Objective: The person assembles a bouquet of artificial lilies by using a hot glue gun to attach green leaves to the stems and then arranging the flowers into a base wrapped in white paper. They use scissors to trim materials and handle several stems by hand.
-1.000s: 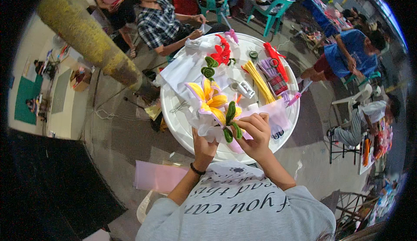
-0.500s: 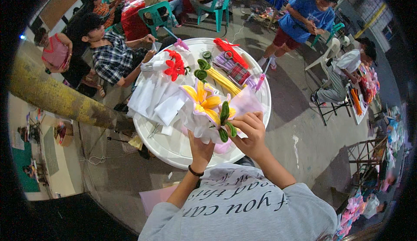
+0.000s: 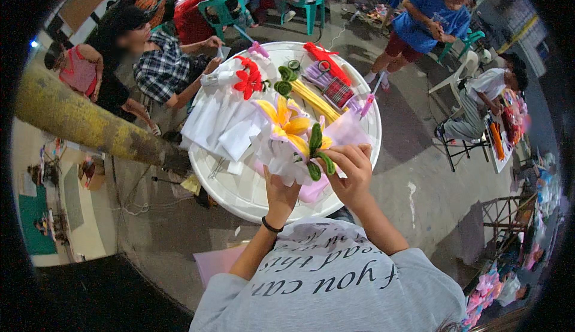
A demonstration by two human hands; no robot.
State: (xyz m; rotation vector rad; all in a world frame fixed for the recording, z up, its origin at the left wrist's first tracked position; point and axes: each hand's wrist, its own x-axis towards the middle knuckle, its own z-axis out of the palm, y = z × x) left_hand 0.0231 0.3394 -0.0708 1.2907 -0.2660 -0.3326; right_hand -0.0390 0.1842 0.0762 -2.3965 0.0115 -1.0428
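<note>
Shifted slightly toward the far side in the head view since the previous frame, left hand [image 3: 281,195], right hand [image 3: 350,173], yellow flower [image 3: 290,122] and round white desk [image 3: 239,201] alike, with nearly the same pose kept. Held above the near half of the desk, petals edged in lilac and backed on the near side by a crumpled white wrap [image 3: 284,165]. Grasped from the near side by the left hand, with grip closed around the base of the wrap and fingers partly hidden. Pinched at the right of the flower, between right thumb and fingers: one of the fuzzy green leaves [image 3: 315,139]. Worn on the left wrist: a dark bracelet [image 3: 271,225].

Spread over the desk's left side, white sheets [image 3: 212,119]; beyond them, a red flower [image 3: 247,82]. Laid farther right, yellow stems [image 3: 316,101], a plaid item [image 3: 337,92] and a red bundle [image 3: 329,61]. Resting at the right rim, a pink glue gun [image 3: 367,105]. Seated at far left, a person in a checked shirt [image 3: 160,71].
</note>
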